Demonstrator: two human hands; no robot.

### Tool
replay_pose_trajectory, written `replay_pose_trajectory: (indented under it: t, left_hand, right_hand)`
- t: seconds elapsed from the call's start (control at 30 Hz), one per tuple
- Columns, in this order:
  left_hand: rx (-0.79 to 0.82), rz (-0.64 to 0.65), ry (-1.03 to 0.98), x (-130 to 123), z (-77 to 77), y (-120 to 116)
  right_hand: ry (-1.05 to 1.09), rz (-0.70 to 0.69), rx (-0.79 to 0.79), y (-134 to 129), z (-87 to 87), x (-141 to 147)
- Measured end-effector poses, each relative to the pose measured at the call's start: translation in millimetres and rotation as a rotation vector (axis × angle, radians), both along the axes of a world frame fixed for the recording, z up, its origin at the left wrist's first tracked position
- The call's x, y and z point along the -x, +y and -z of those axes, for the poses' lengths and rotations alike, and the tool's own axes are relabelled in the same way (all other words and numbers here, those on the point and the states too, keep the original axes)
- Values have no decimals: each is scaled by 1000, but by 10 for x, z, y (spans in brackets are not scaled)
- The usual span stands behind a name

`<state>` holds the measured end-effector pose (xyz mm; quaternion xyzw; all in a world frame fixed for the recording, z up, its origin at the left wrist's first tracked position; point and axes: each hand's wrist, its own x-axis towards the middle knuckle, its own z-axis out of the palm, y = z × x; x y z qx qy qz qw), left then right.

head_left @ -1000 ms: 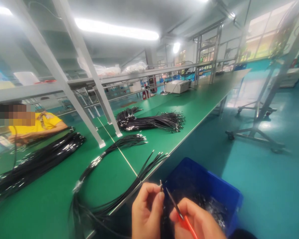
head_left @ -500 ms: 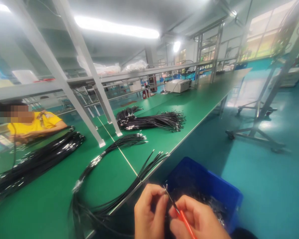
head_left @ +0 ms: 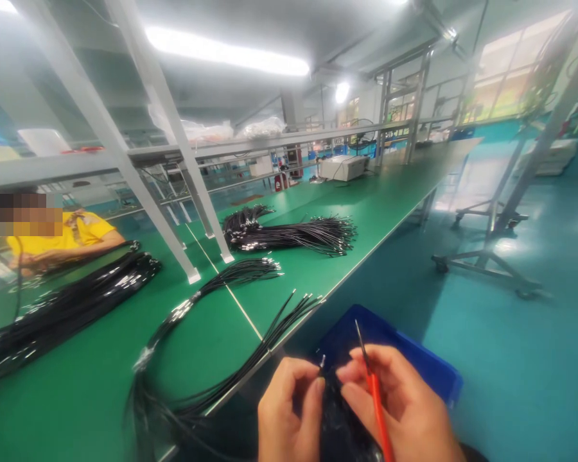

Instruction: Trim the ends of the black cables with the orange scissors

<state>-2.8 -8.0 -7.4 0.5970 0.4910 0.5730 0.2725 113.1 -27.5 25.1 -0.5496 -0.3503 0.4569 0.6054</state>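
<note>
At the lower middle, my left hand [head_left: 291,407] pinches the end of a black cable [head_left: 323,366] between thumb and forefinger, with its small silvery tip pointing up. To its right, my right hand [head_left: 402,401] is closed around a slim tool with an orange-red handle [head_left: 378,410] and a dark, thin, pointed shaft. The tool's point is up and stands apart from the cable tip; its exact kind is unclear. Left of my hands, a loose bundle of black cables [head_left: 250,366] curves over the green table [head_left: 212,340], several ends reaching the edge.
Below and behind my hands sits a blue bin [head_left: 428,366]. Thicker cable bundles [head_left: 293,234] lie farther back and at the left [head_left: 77,298]. Grey shelf posts [head_left: 187,147] rise from the table. A person in yellow [head_left: 87,224] sits across it. A wheeled stand [head_left: 486,266] is at right.
My right hand has moved right and up with the tool, so its point has left the cable end. My left hand stays nearly in place, pinching the cable.
</note>
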Motion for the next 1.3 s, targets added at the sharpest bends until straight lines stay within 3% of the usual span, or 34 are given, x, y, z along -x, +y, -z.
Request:
replay_pose_trajectory:
  t: [0.2, 0.33, 0.5, 0.6, 0.73, 0.87, 1.03, 1.2, 1.3]
  left_hand:
    - [18, 50, 37, -32, -6, -53]
    - [99, 107, -35, -13, -10, -60]
    - [125, 76, -36, -8, -71, -55]
    - [85, 29, 12, -36, -75, -65]
    - [60, -17, 104, -63, -41, -96]
    - [171, 92, 30, 21, -38, -76]
    - [413, 361, -330, 201, -106, 36]
    - [516, 442, -576, 238, -218, 75]
    - [527, 494, -642, 231, -253, 75]
  right_hand:
    - [-85, 43, -173, 173, 34, 76]
    - [90, -25, -132, 126, 110, 147]
    - [243, -19, -79, 37, 41, 188]
    - [172, 4, -72, 48, 8, 176]
    - [-90, 79, -65, 78, 63, 177]
    - [-212, 56, -68, 69, 103, 169]
    - [-54, -157, -71, 65, 37, -22]
    - [270, -735, 25, 117, 76, -301]
    - [338, -927, 157, 126, 135, -374]
